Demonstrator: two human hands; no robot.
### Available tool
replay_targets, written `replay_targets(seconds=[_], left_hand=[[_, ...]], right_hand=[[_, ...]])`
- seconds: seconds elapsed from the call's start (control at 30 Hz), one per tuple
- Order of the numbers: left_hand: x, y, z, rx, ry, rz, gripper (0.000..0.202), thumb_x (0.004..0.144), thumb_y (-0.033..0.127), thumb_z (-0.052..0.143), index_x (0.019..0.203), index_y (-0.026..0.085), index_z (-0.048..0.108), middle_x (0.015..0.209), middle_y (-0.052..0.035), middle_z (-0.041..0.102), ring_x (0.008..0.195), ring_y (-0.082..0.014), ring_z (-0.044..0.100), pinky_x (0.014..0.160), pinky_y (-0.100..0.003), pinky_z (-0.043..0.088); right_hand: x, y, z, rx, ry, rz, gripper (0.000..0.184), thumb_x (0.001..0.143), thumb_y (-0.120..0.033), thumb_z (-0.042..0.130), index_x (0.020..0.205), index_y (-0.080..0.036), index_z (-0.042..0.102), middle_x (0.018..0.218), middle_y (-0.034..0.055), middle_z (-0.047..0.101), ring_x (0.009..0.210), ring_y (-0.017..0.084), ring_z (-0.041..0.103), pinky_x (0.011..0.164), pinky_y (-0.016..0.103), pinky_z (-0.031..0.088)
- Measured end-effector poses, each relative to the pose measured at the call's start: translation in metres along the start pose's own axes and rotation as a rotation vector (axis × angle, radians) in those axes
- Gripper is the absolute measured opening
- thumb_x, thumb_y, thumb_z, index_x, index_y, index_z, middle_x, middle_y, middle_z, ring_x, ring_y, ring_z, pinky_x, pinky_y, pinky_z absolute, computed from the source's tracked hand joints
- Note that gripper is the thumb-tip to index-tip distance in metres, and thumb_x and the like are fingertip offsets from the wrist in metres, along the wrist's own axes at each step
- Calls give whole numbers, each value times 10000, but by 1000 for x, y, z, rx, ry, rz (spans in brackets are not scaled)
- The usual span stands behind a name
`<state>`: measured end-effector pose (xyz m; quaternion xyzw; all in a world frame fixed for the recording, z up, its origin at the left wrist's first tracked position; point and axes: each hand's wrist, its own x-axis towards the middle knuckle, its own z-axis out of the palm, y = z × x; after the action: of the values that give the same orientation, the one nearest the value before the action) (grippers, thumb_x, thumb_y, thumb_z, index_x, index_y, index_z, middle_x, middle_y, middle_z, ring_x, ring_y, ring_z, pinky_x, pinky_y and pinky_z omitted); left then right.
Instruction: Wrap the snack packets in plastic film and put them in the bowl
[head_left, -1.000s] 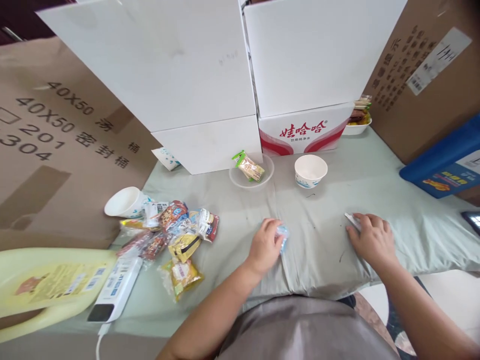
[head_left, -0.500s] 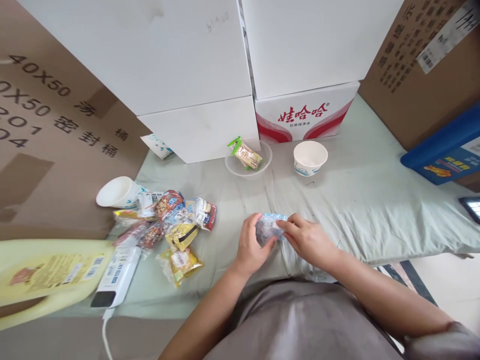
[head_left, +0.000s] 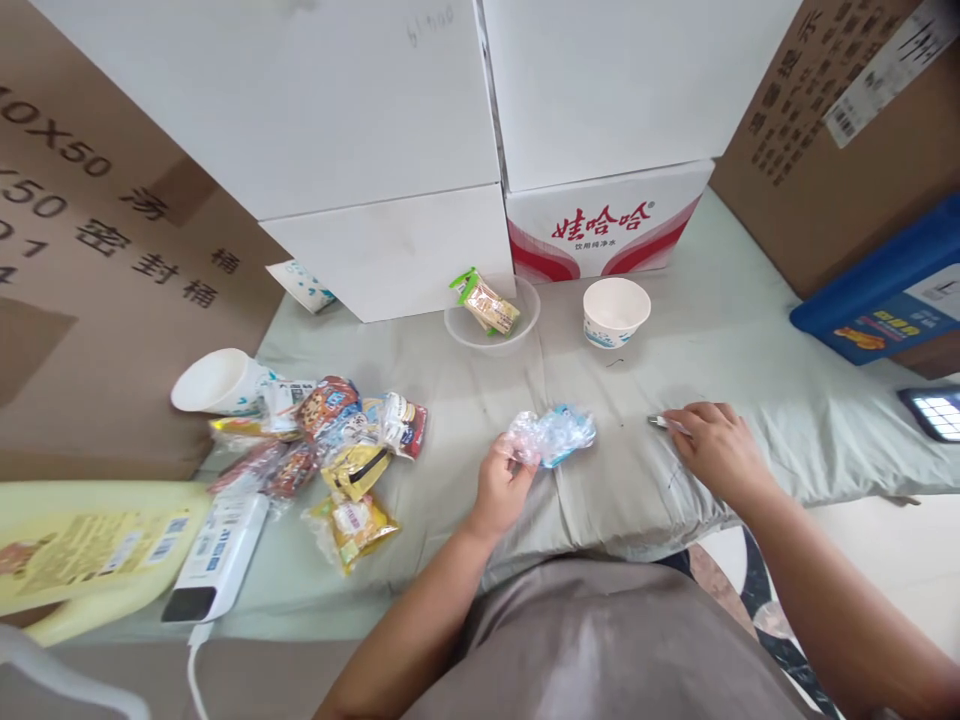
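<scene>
A pale green cloth (head_left: pixel 720 350) covers the table, backed by stacked white boxes (head_left: pixel 360 120). On the lower right box (head_left: pixel 615 262) I read 娃哈哈 in red, with 饮用纯净水 below. The left carton (head_left: pixel 142 370) shows 密封桶 in black; the right carton (head_left: pixel 795 215) bears a barcode label. A blue container (head_left: pixel 870 315) sits at the right, near a screen (head_left: pixel 937 413). A yellow jug (head_left: pixel 97 540) is on the left, touching or just beside a white device (head_left: pixel 225 550) with a cable. Snacks (head_left: pixel 352 450) lie heaped by a tipped cup (head_left: pixel 217 382). Beyond the hands stand a paper bowl (head_left: pixel 616 312) and a clear bowl (head_left: pixel 529 315) holding green-ended packs (head_left: pixel 487 303).

The crumpled clear-and-blue packet (head_left: pixel 568 435) lies mid-table, its left end pinched between thumb and fingers of the left hand (head_left: pixel 501 490). Well apart, the right hand (head_left: pixel 718 452) rests palm down, fingers closed over a slim tool (head_left: pixel 659 421), perhaps a cutter, mostly covered.
</scene>
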<state>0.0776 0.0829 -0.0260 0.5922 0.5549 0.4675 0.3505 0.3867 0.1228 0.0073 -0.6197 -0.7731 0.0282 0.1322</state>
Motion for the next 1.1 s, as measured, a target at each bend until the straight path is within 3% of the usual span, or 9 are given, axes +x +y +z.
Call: replay_targets(seconds=[0.13,0.33,0.5,0.63,0.7,0.83,0.9,0.97,1.1], left_hand=[[1,7,5,-236,18,-165,340,793,428,665,999,161,624,978,-79,693,949,-213,663,894,-346,505],[-9,1,-14,-316,231,-182,312,759,372,687,976,196,549,933,-29,654,895,-171,647,860,-318,507],[-27,-9,-46,-156,430,-188,405,783,254,618,1165,231,483,927,-18,601,821,-129,620,753,-255,509],[-38,7,-70,113,679,68,318,791,169,572,1101,228,532,1005,-31,588,923,-145,604,820,-292,512],[-40,24,-72,247,568,254,231,808,140,552,1021,228,571,1010,-33,606,965,-174,606,862,-348,521],[-35,54,-44,346,-151,474,299,852,92,472,1075,242,602,976,-48,672,928,-194,644,815,-371,568],[-29,57,-22,460,-401,476,315,874,101,453,1117,223,613,1039,-78,676,976,-204,643,859,-383,564],[-21,51,-3,632,-435,450,309,881,114,458,1120,210,629,1149,-110,645,1097,-249,601,929,-447,533],[3,34,11,858,-363,383,366,863,171,556,1225,214,586,1279,-131,570,1186,-318,523,963,-519,484]], right_hand=[[0,-32,-5,290,112,-180,334,930,-393,499,1206,-232,597,1150,125,607,1114,292,538,939,466,470],[21,-83,14,477,22,-406,670,883,-421,594,1448,-205,303,1357,167,495,1237,308,473,985,503,444],[28,-90,20,498,-13,-494,254,920,-185,450,1144,-189,570,949,92,667,956,262,572,844,461,471],[7,-85,3,598,-109,-758,242,855,-80,414,951,-206,597,956,71,659,1109,245,519,956,447,413],[-6,-84,-3,600,-227,-828,253,828,-62,404,928,-200,590,926,73,646,1063,225,535,923,407,430],[-22,-89,0,465,-449,-864,195,772,-70,447,825,-196,586,798,57,608,851,203,538,764,340,447],[-25,-91,3,436,-481,-846,144,787,-105,480,812,-190,593,799,58,607,844,203,523,760,332,441],[-26,-92,5,464,-488,-817,96,847,-218,521,822,-184,606,821,64,610,858,206,516,783,338,441],[-26,-92,7,549,-490,-772,373,891,-526,522,836,-173,627,830,76,600,857,213,515,786,346,441]])
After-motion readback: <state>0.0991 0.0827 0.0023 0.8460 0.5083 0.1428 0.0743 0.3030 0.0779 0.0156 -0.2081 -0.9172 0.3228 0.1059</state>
